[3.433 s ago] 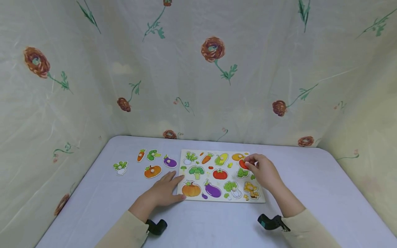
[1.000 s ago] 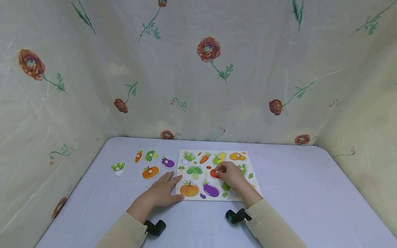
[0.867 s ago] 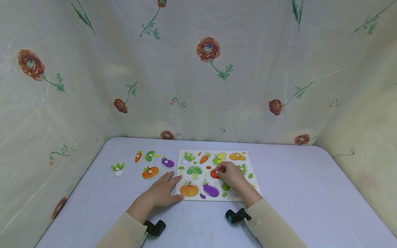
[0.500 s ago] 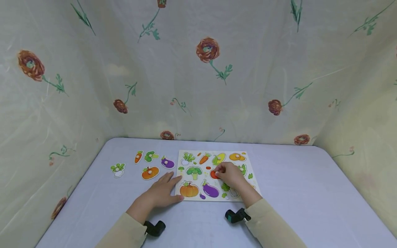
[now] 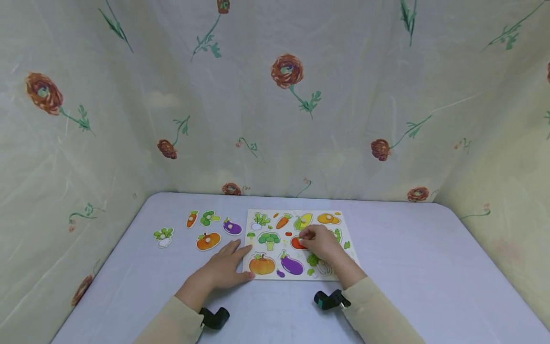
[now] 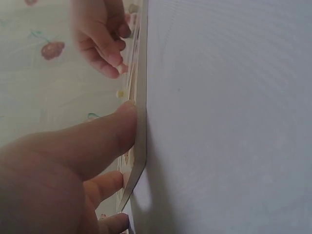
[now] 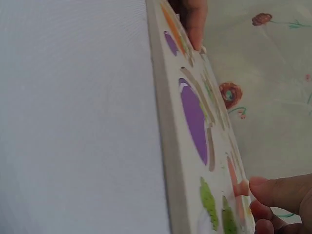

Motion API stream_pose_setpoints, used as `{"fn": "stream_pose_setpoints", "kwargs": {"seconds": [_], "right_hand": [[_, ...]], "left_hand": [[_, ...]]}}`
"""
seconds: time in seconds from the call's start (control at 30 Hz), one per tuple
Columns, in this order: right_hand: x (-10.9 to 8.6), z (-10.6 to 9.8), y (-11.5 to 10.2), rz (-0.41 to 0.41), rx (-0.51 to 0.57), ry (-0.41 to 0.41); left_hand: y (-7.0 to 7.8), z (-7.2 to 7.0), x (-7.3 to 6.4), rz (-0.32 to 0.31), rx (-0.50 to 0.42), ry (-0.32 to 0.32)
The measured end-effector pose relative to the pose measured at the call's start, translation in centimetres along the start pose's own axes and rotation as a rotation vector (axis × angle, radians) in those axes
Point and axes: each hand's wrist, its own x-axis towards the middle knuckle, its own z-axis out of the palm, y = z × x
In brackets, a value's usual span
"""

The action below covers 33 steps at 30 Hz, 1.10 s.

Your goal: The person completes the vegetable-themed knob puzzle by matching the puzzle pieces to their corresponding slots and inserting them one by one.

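Note:
A white vegetable puzzle board (image 5: 309,278) lies on the table, printed with a broccoli, pumpkin, eggplant and other vegetables. My right hand (image 5: 323,244) pinches the small knob of a red tomato piece (image 5: 296,242) at the tomato place in the middle of the board; the right wrist view shows the thumb and fingers (image 7: 273,187) low over the board's surface. My left hand (image 5: 224,267), fingers spread, rests against the board's left edge. In the left wrist view its thumb (image 6: 127,122) presses on the board's rim. The right hand and forearm cover the board's lower right part.
Left of the board lie loose knobbed pieces: a carrot (image 5: 192,219), a broccoli (image 5: 209,218), an eggplant (image 5: 232,226), a pumpkin (image 5: 208,241) and a white-based leafy vegetable (image 5: 163,237). A flowered cloth (image 5: 335,143) hangs behind and beside the table (image 5: 429,267).
Since the earliest frame my right hand has carried the tomato piece leftward from the board's right side to the printed tomato place. Over the last second both hands have hardly moved.

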Motion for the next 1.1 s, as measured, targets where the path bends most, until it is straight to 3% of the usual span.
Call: {"fn": "stream_pose_setpoints", "kwargs": {"seconds": [0.17,0.37,0.67,1.1], "right_hand": [[-0.5,-1.1,-0.2,0.023,0.035,-0.002],[-0.9,-2.6,-0.1,-0.042,-0.022,0.013],[-2.4,-5.2,-0.3,-0.079,-0.026,-0.010],[-4.9,-9.9,1.9,-0.153,-0.100,-0.034]], "left_hand": [[-0.1,0.0,0.1,0.000,0.002,0.000],[0.1,-0.1,0.0,-0.005,0.003,-0.005],[0.3,-0.3,-0.1,-0.002,0.006,-0.008],[0.2,-0.2,-0.1,0.006,0.015,-0.014]]}}
